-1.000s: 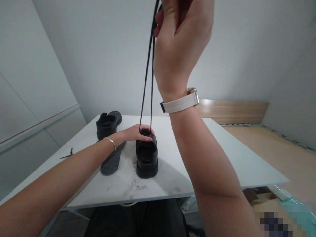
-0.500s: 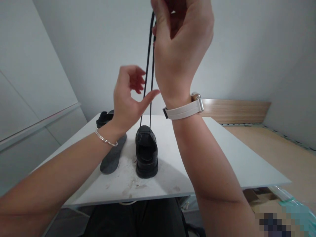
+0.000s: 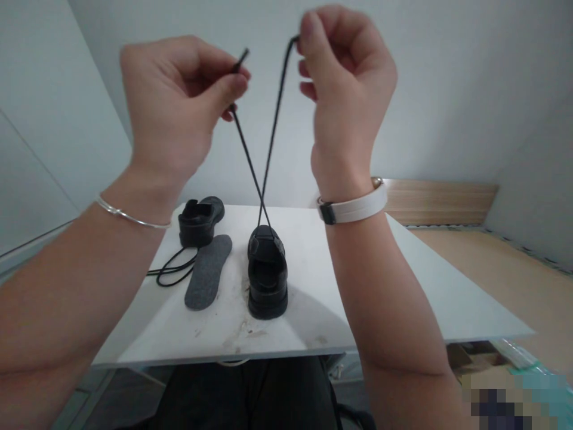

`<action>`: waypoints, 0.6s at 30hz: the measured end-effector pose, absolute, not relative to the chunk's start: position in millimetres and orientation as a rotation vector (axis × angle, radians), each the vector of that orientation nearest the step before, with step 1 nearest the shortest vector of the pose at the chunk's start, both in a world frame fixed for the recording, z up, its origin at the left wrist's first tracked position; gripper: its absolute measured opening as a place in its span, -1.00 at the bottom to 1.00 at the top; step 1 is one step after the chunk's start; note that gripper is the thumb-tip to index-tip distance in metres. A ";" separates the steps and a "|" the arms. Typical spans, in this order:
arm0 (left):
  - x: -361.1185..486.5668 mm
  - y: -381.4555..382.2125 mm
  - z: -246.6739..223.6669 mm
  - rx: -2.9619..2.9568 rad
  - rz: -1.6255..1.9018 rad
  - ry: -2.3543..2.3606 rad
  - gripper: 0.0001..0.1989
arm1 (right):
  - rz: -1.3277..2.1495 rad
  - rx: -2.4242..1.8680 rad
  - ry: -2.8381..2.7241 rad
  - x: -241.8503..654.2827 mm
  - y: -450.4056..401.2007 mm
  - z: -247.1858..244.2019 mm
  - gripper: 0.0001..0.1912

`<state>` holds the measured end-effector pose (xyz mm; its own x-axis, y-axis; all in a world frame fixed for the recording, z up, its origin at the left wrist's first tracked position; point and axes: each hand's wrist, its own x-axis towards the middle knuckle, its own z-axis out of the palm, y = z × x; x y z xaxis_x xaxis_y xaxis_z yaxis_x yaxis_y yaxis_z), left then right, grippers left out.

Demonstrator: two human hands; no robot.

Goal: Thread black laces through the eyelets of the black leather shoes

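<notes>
A black shoe [image 3: 267, 286] stands on the white table with its heel toward me. From its front eyelets a black shoelace [image 3: 274, 122] runs up in two strands that cross just above the shoe. My left hand [image 3: 179, 98] pinches one strand near its tip, which pokes out past the thumb. Higher and to the right, my right hand [image 3: 347, 71] pinches the other strand between thumb and fingers. Both strands look taut.
Left of the shoe lies a grey insole [image 3: 208, 275]. Behind it sits a second black shoe [image 3: 199, 222], with a loose black lace [image 3: 172, 272] beside it. The white table [image 3: 313, 269] has brownish smudges near its front edge. A wooden board [image 3: 441, 202] is at the right.
My left hand has risen to the left and closed on one strand. My right hand has shifted slightly right and down. The strands, side by side before, now cross.
</notes>
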<state>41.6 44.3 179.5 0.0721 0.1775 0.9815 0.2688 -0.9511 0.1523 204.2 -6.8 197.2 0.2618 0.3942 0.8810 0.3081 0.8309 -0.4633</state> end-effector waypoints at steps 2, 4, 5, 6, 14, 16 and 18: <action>10.4 74.7 166.0 -2.177 -2.406 -0.563 -0.57 | 0.337 -0.606 -1.119 234.8 14.6 184.9 -0.90; -27.8 109.1 144.5 -2.238 -2.635 -0.717 -0.54 | 0.530 -0.512 -0.992 273.8 35.3 164.5 -0.77; -47.6 124.8 131.6 -2.250 -2.688 -0.786 -0.49 | 0.613 -0.446 -0.879 294.5 43.7 151.5 -0.75; -66.3 138.2 118.0 -2.210 -2.717 -0.878 -0.42 | 0.681 -0.439 -0.725 315.0 50.2 137.0 -0.73; -122.6 152.6 29.8 -2.170 -2.543 -1.345 -0.43 | 0.606 -0.802 -0.459 406.6 51.9 19.7 -0.78; -112.4 145.3 22.0 -2.137 -2.515 -1.447 -0.50 | 0.563 -0.844 -0.523 397.7 51.9 7.0 -0.88; -94.7 136.6 20.4 -2.122 -2.479 -1.533 -0.60 | 0.616 -0.870 -0.692 377.8 53.8 3.5 -0.89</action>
